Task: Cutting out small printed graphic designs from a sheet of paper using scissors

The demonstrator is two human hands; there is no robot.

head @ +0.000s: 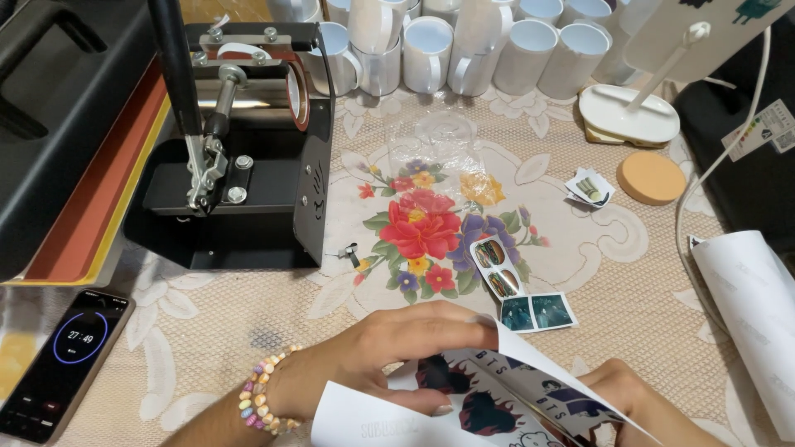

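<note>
My left hand [389, 352], with a bead bracelet at the wrist, pinches the curled top edge of a printed paper sheet [497, 401] at the bottom of the view. My right hand [629, 397] grips the same sheet from beneath at its right side; part of that hand is hidden by the paper. The sheet shows dark printed pictures and bends upward between both hands. Just beyond it on the flowered tablecloth [580, 248] lie small cut-out prints [497, 266] and a pair of dark photo prints [538, 312].
A black mug heat press [248, 141] stands at the upper left beside a larger flat press [66, 141]. Several white mugs [464, 45] line the back. A phone [62, 364] showing a timer lies at lower left. A white lamp base [629, 112], round orange pad [652, 177] and paper roll [749, 314] sit right.
</note>
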